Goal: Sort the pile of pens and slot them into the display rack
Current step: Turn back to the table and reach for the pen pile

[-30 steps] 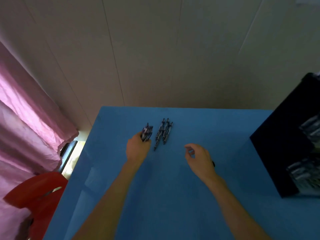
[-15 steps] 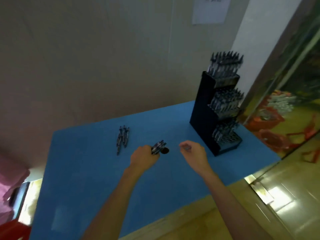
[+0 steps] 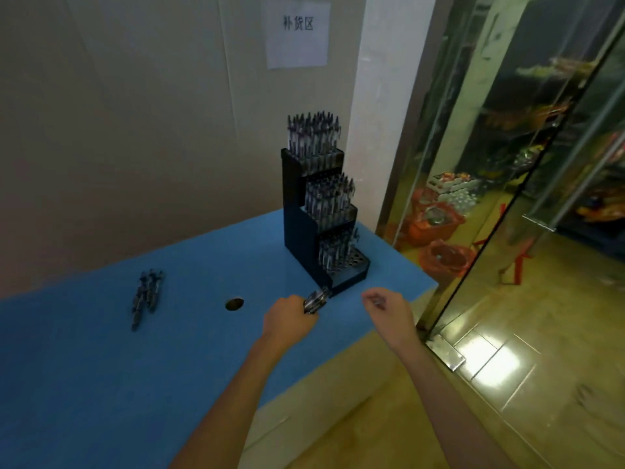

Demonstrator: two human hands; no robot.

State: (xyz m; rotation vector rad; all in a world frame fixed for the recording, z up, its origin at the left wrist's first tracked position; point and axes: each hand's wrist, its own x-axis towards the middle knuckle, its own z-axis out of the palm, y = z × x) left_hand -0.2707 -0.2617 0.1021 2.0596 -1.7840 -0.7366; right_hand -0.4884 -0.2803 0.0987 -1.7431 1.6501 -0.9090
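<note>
A person's left hand (image 3: 290, 320) grips a small bundle of pens (image 3: 316, 300) in a closed fist, their ends jutting out toward the near foot of a black display rack (image 3: 301, 228); the exact number in the bundle cannot be told. The right hand (image 3: 389, 308) hovers just right of it over the table's edge, fingers loosely curled, and whether it pinches anything cannot be told. The rack has three stepped tiers, each holding a dense cluster of upright pens too many to count, and the lowest tier shows bare holes along its near right side. Far to the left, a loose pile of pens (image 3: 146, 294), roughly four or five, lies on the blue table (image 3: 101, 367). One dark round hole (image 3: 234, 303) sits in the tabletop between the pile and the left hand. One paper sign (image 3: 297, 33) hangs on the wall above the rack.
</note>
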